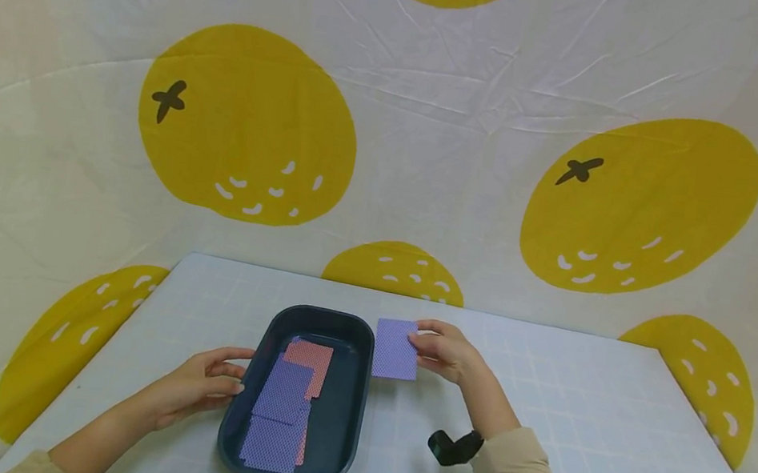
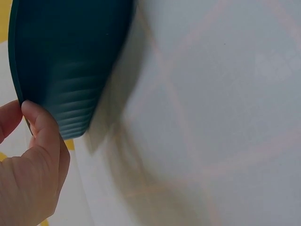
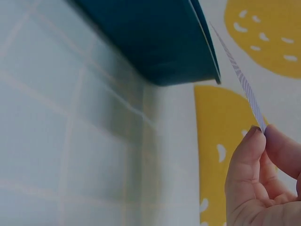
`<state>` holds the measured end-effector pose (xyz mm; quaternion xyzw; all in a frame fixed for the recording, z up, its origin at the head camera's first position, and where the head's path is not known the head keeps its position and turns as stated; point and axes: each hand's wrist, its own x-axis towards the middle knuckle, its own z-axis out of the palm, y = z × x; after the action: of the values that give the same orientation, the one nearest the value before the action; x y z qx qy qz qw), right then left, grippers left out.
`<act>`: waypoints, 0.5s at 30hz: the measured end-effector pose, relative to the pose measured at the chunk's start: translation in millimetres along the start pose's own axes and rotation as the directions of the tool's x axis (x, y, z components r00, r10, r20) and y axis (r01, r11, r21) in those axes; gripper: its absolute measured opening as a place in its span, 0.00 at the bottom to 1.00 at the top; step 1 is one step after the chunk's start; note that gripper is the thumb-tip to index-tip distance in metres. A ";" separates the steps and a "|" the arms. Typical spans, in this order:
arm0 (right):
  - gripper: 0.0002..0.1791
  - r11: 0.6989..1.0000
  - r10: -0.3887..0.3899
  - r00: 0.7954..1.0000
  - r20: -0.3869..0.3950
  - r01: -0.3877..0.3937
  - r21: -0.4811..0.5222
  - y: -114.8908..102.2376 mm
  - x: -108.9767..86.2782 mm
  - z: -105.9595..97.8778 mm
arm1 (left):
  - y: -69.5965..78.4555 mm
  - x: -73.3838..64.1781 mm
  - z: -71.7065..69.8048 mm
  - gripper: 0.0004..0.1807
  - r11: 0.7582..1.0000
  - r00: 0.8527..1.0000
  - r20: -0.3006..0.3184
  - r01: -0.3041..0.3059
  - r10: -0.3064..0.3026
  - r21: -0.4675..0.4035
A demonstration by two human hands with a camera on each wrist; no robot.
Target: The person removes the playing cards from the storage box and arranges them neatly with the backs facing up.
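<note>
A dark teal tub (image 1: 341, 417) with rounded corners stands on the table. Playing cards with purple (image 1: 285, 389) and red (image 1: 317, 357) patterned backs lie overlapping inside it. My left hand (image 1: 193, 388) is at the tub's left side; in the left wrist view its thumb and fingers (image 2: 41, 120) pinch the rim. To the right of the tub, my right hand (image 1: 446, 353) pinches a purple-backed playing card (image 1: 393, 352) by its right edge. Seen from the right wrist, that card (image 3: 247, 89) is almost edge-on, raised above the tabletop beside the tub's rim.
The table (image 1: 542, 421) has a pale cover with a faint grid. Behind it hangs a white cloth (image 1: 434, 155) printed with large yellow fruit shapes. A black wrist device (image 1: 454, 447) sits on the right sleeve cuff.
</note>
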<state>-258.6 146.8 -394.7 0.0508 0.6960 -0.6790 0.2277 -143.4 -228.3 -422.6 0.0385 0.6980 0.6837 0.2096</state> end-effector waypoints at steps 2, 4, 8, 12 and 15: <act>0.18 1.000 0.002 1.000 -0.007 -0.002 0.005 1.6 -0.2 -3.2 | -0.3 0.2 -0.2 0.37 1.000 1.000 0.000 0.002 -0.002 -0.006; 0.17 1.000 0.003 1.000 -0.012 -0.003 0.008 3.4 -0.6 -6.5 | -0.8 0.6 -0.6 0.37 1.000 1.000 0.000 0.004 -0.004 -0.013; 0.18 1.000 0.022 0.999 -0.029 -0.022 0.009 6.6 -0.9 -13.9 | -2.3 1.2 -1.3 0.37 1.000 1.000 0.001 0.005 -0.005 -0.022; 0.19 0.999 0.040 0.998 -0.041 -0.039 0.019 10.4 -0.1 -21.0 | -3.5 1.7 -1.6 0.36 0.999 1.000 0.002 0.006 -0.006 -0.032; 0.19 0.999 0.045 0.998 -0.044 -0.044 0.024 13.7 0.2 -24.6 | -3.9 1.6 -1.9 0.36 0.999 1.000 0.009 0.007 -0.006 -0.039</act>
<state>-259.6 171.6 -408.1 0.0841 0.6917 -0.6805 0.2268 -144.5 -229.8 -426.8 0.0350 0.6836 0.6965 0.2155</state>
